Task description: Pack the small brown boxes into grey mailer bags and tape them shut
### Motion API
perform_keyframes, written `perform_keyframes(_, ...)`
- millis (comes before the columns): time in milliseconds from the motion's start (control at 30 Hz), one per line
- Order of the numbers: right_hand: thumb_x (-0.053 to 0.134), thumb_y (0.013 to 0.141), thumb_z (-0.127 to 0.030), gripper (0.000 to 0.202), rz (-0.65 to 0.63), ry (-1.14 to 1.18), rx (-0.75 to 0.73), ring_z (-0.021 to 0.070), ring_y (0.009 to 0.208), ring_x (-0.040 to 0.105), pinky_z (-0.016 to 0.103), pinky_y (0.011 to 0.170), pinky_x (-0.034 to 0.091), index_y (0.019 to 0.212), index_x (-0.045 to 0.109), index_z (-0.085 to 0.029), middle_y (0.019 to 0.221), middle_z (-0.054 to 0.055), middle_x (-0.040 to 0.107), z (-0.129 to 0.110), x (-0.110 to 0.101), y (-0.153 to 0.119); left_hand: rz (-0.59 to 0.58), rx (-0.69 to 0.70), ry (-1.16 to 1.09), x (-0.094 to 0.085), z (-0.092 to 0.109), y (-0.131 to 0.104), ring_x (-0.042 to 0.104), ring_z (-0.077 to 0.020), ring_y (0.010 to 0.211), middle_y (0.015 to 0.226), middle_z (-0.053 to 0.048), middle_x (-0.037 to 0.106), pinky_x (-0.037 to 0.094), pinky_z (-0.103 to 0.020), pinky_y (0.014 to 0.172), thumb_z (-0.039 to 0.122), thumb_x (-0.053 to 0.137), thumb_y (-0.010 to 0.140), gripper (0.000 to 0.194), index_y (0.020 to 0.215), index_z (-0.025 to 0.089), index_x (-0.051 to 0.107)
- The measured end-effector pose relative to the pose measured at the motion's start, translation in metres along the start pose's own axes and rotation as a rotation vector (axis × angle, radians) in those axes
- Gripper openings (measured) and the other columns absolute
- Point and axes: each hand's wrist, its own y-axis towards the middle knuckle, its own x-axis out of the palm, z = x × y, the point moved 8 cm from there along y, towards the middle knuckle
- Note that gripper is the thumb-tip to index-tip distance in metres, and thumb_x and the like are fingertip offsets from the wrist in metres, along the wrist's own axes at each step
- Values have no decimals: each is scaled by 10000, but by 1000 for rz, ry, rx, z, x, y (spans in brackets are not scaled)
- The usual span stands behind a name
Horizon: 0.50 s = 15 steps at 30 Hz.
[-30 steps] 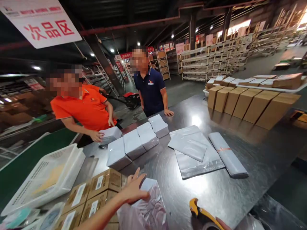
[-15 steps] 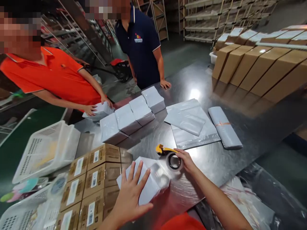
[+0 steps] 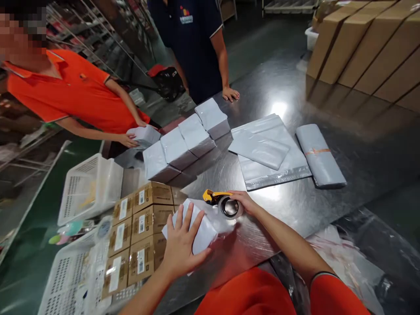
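My left hand (image 3: 185,240) lies with fingers spread on top of a white wrapped package (image 3: 205,234) near the table's front edge. In my right hand (image 3: 244,202) is a yellow and black tape dispenser (image 3: 218,195) with a roll of clear tape, its head pointing left. The dispenser is close beside the package's right end; whether tape joins the two I cannot tell. Beyond them stand several similar white packages (image 3: 179,146) in a row. Flat grey-white mailing bags (image 3: 272,153) lie to the right of the row.
A rolled bundle of bags (image 3: 320,155) lies on the metal table (image 3: 344,205). Brown labelled boxes (image 3: 142,227) and white baskets (image 3: 88,188) stand at left, large cartons (image 3: 367,48) at back right. One co-worker in orange holds a white package (image 3: 144,136); another rests a hand (image 3: 230,94) on the table.
The view has tilted down and shifted. My right hand and the tape dispenser have moved slightly left over the package's end. My left hand stays on the package. The orange-shirted co-worker's package has turned.
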Motion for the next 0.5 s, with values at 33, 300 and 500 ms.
perform_keyframes(33,771,598,-310,425,10,4,-5,257,969,669,393,969,461,986,771,-136,955,53,765,-1,-5,-5,-2,-6,2,-1,0,0,99,-450,1491,1648,-140,147,91,-649,1142,659,568,743,880,1503,248,403)
perform_keyframes(300,781,679,-449,516,177,-135,-93,333,1206,581,498,1115,351,1124,747,-190,1207,98,711,47,-65,-156,2,-128,-46,-10,10,-3,119,-446,1487,1641,-154,175,160,-673,1121,628,530,786,836,1501,214,395)
perform_keyframes(500,766,682,-513,532,426,83,-213,320,1243,560,482,1119,368,1134,737,-233,1252,67,691,93,-28,-165,98,-488,-117,-10,13,-17,39,-537,1462,1626,-283,19,147,-805,1030,653,359,897,881,1554,86,210)
